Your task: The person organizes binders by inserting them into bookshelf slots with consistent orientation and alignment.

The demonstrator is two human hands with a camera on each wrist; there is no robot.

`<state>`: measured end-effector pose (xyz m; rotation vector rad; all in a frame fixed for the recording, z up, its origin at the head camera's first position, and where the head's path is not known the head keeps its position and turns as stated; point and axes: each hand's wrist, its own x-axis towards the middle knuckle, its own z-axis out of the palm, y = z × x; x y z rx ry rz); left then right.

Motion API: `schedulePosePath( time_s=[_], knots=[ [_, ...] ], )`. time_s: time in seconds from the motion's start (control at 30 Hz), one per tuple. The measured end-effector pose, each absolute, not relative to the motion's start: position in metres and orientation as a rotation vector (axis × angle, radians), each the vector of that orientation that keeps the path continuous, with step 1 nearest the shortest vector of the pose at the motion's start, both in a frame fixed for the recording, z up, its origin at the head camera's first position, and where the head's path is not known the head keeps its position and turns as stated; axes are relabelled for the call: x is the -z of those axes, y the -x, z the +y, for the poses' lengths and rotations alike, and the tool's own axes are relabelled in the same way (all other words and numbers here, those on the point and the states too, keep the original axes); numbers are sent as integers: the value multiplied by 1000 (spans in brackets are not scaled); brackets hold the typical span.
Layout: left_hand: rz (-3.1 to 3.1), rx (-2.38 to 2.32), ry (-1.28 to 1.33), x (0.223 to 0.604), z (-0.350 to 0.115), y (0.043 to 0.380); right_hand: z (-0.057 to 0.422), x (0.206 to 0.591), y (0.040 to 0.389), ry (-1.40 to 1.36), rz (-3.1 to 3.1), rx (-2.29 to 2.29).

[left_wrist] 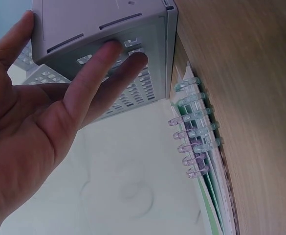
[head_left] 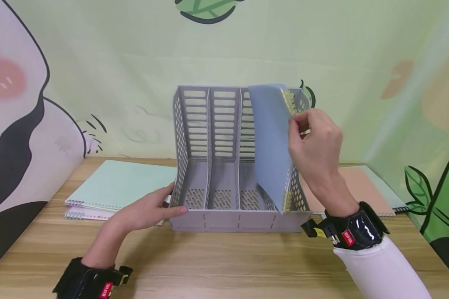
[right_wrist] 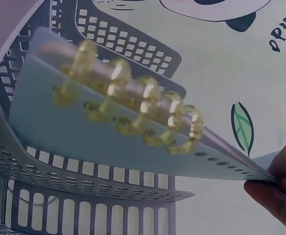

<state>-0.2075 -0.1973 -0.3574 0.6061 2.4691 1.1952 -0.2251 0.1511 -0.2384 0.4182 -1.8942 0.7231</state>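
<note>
My right hand (head_left: 316,143) pinches a blue ring-bound notebook (head_left: 271,141) near the upper end of its ringed edge. The notebook's yellow rings (right_wrist: 147,105) show close up in the right wrist view. It stands tilted at the rightmost compartment of a grey-purple file rack (head_left: 243,221). Whether its lower edge touches the rack's floor I cannot tell. At the rack's front left corner rests my left hand (head_left: 149,209), thumb on the front and fingers fairly straight along the side wall. In the left wrist view, two fingers (left_wrist: 91,81) lie against the perforated side.
Left of the rack lies a stack of notebooks with a mint green notebook (head_left: 123,182) on top. To the right, partly behind my right arm, lies a peach notebook (head_left: 363,189) over a pale one. A printed cloth backdrop (head_left: 134,83) rises behind the wooden table (head_left: 217,265).
</note>
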Motion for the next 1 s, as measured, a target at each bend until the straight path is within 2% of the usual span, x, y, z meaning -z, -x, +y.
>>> schedulePosePath(
  time_s=[0.47,1.0],
  knots=[
    [2490,-1179,-615,358,-197,207,141,245,240,-453,-1915,-721],
    [2511,-1142,-585,355,-197,207,135,259,240,-515,-1963,-689]
  ],
)
